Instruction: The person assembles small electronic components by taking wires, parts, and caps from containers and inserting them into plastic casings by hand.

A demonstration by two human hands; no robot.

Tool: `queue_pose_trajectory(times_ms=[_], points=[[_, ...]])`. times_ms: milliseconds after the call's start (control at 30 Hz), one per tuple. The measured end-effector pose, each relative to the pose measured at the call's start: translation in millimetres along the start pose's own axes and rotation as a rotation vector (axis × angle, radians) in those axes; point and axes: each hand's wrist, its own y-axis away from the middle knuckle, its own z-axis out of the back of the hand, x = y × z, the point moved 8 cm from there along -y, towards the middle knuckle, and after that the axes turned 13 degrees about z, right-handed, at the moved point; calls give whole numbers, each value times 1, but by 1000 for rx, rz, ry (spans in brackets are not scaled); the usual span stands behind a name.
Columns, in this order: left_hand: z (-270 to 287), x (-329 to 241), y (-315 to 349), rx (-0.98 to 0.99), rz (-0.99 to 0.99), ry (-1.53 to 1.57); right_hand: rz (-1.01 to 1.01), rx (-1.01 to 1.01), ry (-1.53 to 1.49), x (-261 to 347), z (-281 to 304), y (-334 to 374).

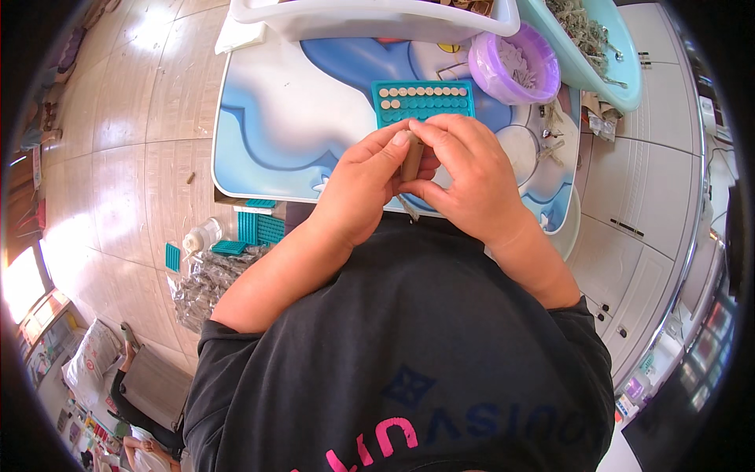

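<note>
A person's two bare hands close around a short brown cylinder (410, 164) at the near edge of a blue-and-white patterned table (271, 130), the work apparently in its early stages. The left hand (363, 179) wraps one side, its thumb laid near the upper end, while the right hand (469, 167) grips from the other side, index finger near the top and thumb near the bottom; fingers hide part of the piece. Just beyond the fingertips lies a teal tray (384, 116) of small round places. Its far row looks filled from side to side with pale discs (421, 92), and two more sit at the left end of the next row. The remainder of that second row shows bare teal, as does what is visible of the nearer part, so most of the tray appears left to fill; the hands cover its closest edge. Past the tray, a purple basin (484, 75) holds pale pieces, their exact kind too small to tell.
</note>
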Motion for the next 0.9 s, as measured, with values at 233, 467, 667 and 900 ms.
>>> queue_pose_trajectory(times_ms=[233, 467, 667, 900], points=[[0, 2, 0, -48, -14, -62, -18, -22, -30, -2, 0, 1], [-2, -1, 3, -92, -154, -343, -250, -49, -552, -32, -1, 15], [-9, -22, 16, -205, -268, -704, -375, -207, -779, -47, -5, 32], [-7, -31, 19, -295, -193, -918, -567, -325, -1027, -46, -16, 47]])
